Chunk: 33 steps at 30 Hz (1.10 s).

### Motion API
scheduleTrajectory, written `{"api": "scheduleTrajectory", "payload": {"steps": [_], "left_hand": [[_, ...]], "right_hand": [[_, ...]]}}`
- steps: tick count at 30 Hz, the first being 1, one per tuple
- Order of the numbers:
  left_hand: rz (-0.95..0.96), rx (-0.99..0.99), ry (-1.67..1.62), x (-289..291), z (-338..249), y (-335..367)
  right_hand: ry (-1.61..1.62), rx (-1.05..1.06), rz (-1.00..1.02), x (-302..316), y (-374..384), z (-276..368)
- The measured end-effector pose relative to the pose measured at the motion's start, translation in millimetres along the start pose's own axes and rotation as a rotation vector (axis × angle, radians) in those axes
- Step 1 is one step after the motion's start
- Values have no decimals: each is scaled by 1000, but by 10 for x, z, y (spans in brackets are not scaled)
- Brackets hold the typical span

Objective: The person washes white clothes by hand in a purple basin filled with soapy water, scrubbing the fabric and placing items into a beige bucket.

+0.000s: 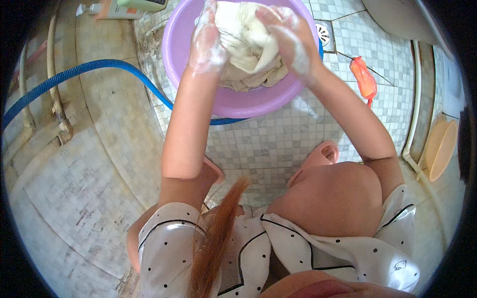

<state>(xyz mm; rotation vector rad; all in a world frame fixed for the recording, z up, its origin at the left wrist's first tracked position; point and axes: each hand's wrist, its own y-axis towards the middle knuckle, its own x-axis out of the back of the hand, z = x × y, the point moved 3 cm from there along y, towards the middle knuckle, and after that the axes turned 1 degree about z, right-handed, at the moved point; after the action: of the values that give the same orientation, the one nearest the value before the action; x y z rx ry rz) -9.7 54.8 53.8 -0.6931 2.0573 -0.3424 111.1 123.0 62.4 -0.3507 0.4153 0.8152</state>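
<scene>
A cream ribbed knit cloth [248, 47] is bunched up over the purple basin [248, 105], and its lower folds rest inside. Its exact kind of garment cannot be told. My left hand [208, 43], white with suds, grips the cloth's left side, fingers pointing away from me. On the opposite side my right hand [290, 39] is curled over the cloth, foam on its back and wrist. Part of each hand's fingers is hidden by foam and folds.
A blue ribbed hose [104, 64] curves from the left and passes under the basin. Bottles [119, 9] stand at the far left. Right of the basin are a floor drain [323, 35] and an orange-red net pouch [364, 79]. Pipes [415, 99] and an orange basin [441, 149] line the right wall.
</scene>
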Motion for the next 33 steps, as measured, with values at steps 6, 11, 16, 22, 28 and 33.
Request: {"api": "scheduleTrajectory", "payload": {"steps": [6,11,16,22,28,33], "left_hand": [[107,-450,334,352,404,129],[-270,-83,210,118,281,-66],[-459,-333,208,31,533,2],[150,-60,-208,-37,427,44],[959,-101,-239,311,243,3],[-81,-132,94,-232,573,-96]], "right_hand": [[-832,307,28,2,361,-41],[-968,345,115,-423,-51,32],[-150,-286,-137,-244,156,125],[-362,-139,173,-54,268,160],[-1015,506,58,-556,36,-48],[-852,253,-27,312,642,-23]]}}
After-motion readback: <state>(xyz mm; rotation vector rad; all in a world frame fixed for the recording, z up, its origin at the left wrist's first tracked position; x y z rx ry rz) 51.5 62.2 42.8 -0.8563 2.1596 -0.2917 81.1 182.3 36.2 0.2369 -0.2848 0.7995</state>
